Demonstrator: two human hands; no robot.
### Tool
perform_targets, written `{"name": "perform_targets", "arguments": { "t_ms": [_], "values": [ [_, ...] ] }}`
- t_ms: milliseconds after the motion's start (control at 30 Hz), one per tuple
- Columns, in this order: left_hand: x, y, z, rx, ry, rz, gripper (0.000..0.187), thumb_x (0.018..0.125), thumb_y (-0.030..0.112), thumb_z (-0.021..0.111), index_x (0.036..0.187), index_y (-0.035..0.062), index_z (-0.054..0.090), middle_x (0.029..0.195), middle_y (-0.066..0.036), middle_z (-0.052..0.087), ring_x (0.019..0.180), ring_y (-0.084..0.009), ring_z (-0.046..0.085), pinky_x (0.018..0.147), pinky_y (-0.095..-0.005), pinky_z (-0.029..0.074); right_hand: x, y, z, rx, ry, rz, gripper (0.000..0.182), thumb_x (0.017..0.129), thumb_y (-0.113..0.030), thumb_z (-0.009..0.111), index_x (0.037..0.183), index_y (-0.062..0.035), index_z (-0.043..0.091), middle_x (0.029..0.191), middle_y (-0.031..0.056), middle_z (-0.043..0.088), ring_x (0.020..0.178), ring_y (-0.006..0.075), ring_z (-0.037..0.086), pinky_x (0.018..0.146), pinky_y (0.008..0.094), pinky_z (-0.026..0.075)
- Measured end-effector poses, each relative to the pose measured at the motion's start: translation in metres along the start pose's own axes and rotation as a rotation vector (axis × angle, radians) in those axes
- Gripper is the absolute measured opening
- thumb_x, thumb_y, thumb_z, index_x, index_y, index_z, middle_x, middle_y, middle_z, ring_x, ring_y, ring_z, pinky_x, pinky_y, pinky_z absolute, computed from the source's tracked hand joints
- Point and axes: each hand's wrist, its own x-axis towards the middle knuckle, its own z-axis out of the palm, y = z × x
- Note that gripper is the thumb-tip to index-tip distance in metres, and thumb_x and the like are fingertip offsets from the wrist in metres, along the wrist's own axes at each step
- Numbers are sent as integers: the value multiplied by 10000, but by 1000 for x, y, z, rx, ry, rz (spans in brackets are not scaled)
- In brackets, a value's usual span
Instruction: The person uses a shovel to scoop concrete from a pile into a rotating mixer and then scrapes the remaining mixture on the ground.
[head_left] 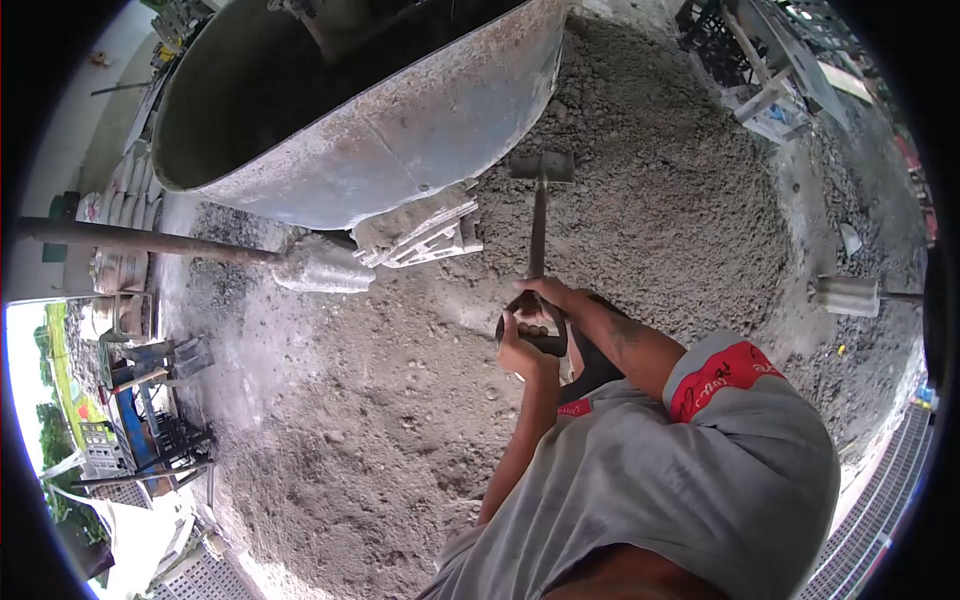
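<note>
A shovel (pixel 538 230) runs away from me, its blade (pixel 542 167) resting at the near part of a heap of grey, damp-looking gravelly mix (pixel 670 180). My left hand (pixel 528 352) is closed around the grip of its dark D-shaped handle. Just ahead of it, my right hand (pixel 543 292) wraps the lower end of the shaft where the handle begins. Part of the blade's edge is hard to make out against the mix.
A large rusty metal tub (pixel 400 130) stands ahead on the left, above a slatted wooden pallet (pixel 430 240). Another shovel (pixel 325 265) reaches in from the left, and a third (pixel 850 296) lies at right. Stacked sacks (pixel 125 195) stand far left.
</note>
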Motion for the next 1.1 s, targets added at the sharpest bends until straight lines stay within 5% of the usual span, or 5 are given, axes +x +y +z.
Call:
{"name": "perform_targets", "arguments": {
  "t_ms": [567,633,767,833,1100],
  "values": [
    [72,-18,181,-407,-452,-119,272,813,186,511,602,94,366,528,-12,378,426,-128,365,422,-262,329,8,-170,-24,229,25,-156,158,769,-141,558,879,-28,549,646,55,542,539,149,550,483,320,452],
    [84,-39,120,-316,-418,-97,255,802,170,499,600,94,363,537,-17,393,427,-122,368,420,-273,343,-12,-138,-30,-494,192,-90,313,854,-266,504,1059,-30,495,683,74,545,570,145,549,507,327,437],
    [104,-47,46,-35,-346,-166,94,725,78,558,674,26,498,583,-77,481,521,-222,495,538,-340,449,-3,-64,-77,-232,104,-321,509,886,-462,379,1113,-18,482,810,112,564,761,216,546,702,357,428],
    [119,-50,7,134,-377,-199,68,713,54,568,752,6,539,659,-105,549,595,-239,547,568,-344,466,74,8,-94,-1818,382,-744,290,834,-269,505,925,-4,580,835,212,613,757,351,597,655,420,469],
    [155,-146,-134,218,-351,-305,97,724,64,551,778,-15,568,753,-123,594,717,-249,580,686,-323,460,64,118,-146,-1971,421,-724,319,807,-277,556,989,-15,548,761,192,590,683,329,600,584,433,462]
  ]
}}
